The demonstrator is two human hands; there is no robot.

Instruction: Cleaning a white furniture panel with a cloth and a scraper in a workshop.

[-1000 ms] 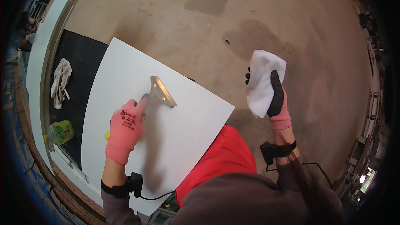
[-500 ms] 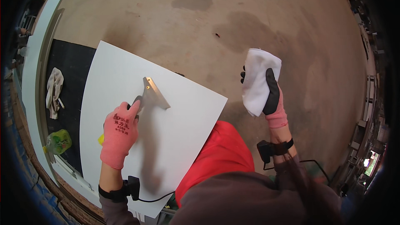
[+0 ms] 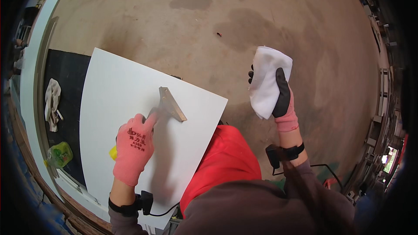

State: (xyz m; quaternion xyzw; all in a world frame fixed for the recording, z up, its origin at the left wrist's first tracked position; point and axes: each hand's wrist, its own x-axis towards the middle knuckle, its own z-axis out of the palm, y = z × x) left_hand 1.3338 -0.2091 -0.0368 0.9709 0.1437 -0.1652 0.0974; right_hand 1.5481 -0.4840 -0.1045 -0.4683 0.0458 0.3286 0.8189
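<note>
While its metal blade lies flat on a white panel (image 3: pixel 130 117), a scraper (image 3: pixel 170 104) is gripped by the pink-gloved left hand (image 3: pixel 133 148). Off the panel's right edge, the right hand (image 3: pixel 281 98) clutches a folded white cloth (image 3: pixel 266 80) above a stained concrete floor (image 3: pixel 191 21).

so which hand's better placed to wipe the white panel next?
Probably the right hand: it already grips the white cloth, held off the panel's edge. The left hand is busy holding the scraper on the white panel.
</note>
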